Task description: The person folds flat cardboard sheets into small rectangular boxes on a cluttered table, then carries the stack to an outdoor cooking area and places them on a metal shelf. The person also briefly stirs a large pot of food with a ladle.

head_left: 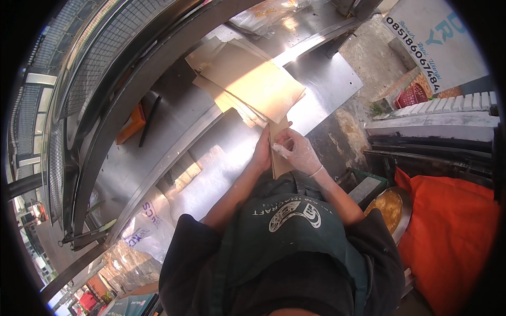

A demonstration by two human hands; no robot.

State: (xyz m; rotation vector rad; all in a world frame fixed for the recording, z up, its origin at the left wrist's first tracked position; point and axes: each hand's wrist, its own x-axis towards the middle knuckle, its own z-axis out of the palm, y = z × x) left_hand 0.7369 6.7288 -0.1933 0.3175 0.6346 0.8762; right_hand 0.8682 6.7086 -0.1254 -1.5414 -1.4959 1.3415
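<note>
Close in front of my apron, a narrow piece of folded brown paper (281, 166) stands between my two hands. My left hand (263, 149) grips it along its left side, fingers partly hidden behind it. My right hand (301, 152), in a thin clear glove, is closed with its fingertips on the paper's right edge. Just beyond the hands lies a fanned stack of brown paper sheets (253, 79) on the shiny metal counter (321, 100), partly in bright sun.
A dark metal frame with a glass case (100, 68) rises at the left. On the counter are an orange block (132, 124) and a plastic bag (153, 224). To my right sit a pan of yellow-brown food (386, 209) and an orange cloth (448, 231).
</note>
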